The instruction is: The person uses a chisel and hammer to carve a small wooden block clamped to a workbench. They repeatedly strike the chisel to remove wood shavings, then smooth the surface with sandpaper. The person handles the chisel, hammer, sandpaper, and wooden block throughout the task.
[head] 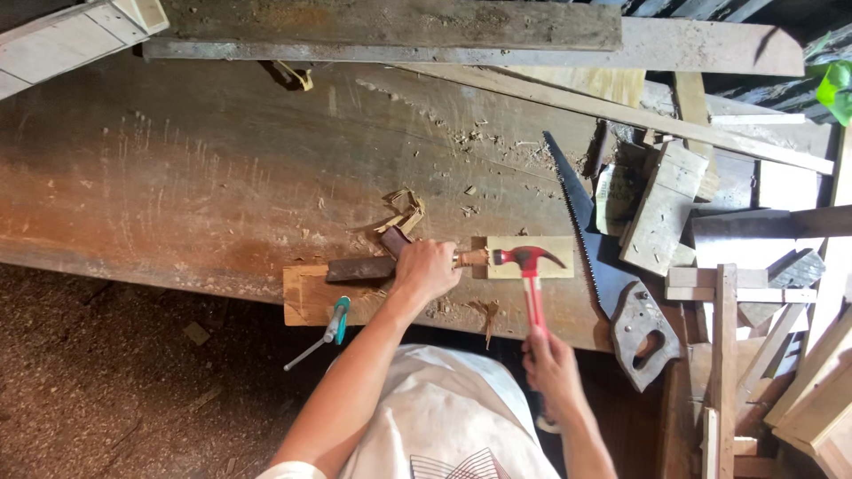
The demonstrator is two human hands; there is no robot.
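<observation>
Chisel (469, 258) on the bench (177, 177), its butt meeting the red hammer (529, 259).
The left hand (426, 270) is wrapped around the chisel over a pale board (306, 297); the right hand (552, 365) is clenched on the hammer handle. A saw (590, 239) lies just right, wood offcuts (661, 208) beyond, a screwdriver (333, 326) at the bench edge.

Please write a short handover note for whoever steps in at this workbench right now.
Left hand: wrapped around a wooden-handled chisel, tip out of sight.
Right hand: gripping the red hammer, its head at the chisel's butt end.
Under them: a small pale wood block on the workbench; a dark block lies by the left hand.
Nearby: handsaw to the right, screwdriver at the near edge.
Done: shavings show some cutting. How much remains cannot be told.
</observation>
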